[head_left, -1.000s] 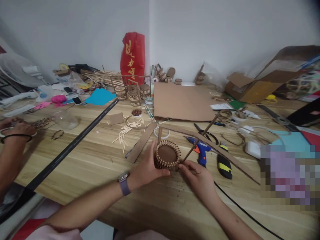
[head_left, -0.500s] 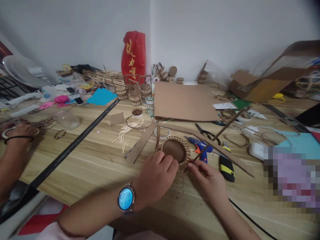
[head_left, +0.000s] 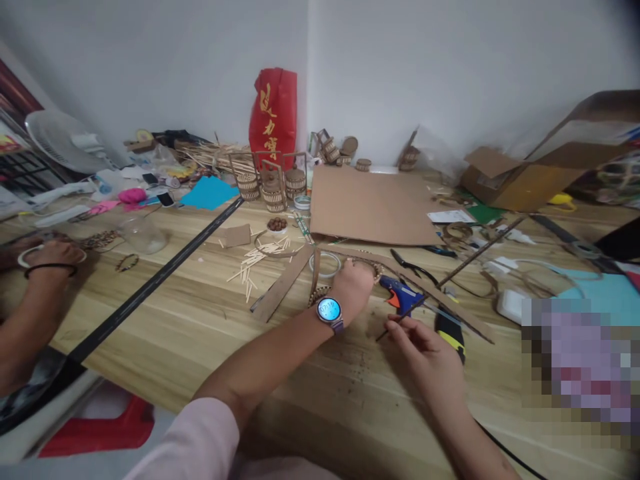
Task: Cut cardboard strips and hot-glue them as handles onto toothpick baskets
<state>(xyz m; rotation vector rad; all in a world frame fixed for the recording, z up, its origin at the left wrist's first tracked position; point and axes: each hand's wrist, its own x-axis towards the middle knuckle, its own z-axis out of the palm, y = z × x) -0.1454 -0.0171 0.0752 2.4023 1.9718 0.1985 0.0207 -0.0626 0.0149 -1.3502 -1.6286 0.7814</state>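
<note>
My left hand (head_left: 354, 287), a watch on its wrist, reaches over a round piece (head_left: 319, 295) with a beaded-looking rim and covers most of it. Its fingers are curled down at the far side of that rim; their tips and anything between them are hidden. Between thumb and fingers my right hand (head_left: 427, 350) pinches the near end of a long thin brown strip (head_left: 470, 259), which slants up to the right. Just beyond that hand lies a blue glue gun (head_left: 400, 293), partly behind the strip. A black and yellow tool (head_left: 450, 333) sits beside its knuckles.
Cardboard strips (head_left: 283, 283), loose sticks (head_left: 247, 267) and a bowl of brown beads (head_left: 277, 225) lie to the left. A large cardboard sheet (head_left: 373, 207) and small lidded baskets (head_left: 274, 199) stand farther back. Another person's hand (head_left: 55, 257) is at far left, past a black strip (head_left: 160, 277).
My left hand has moved forward and right, from the round piece's near rim to its far side, covering it. My right hand, still holding the strip, has shifted slightly right. The view has moved slightly.
</note>
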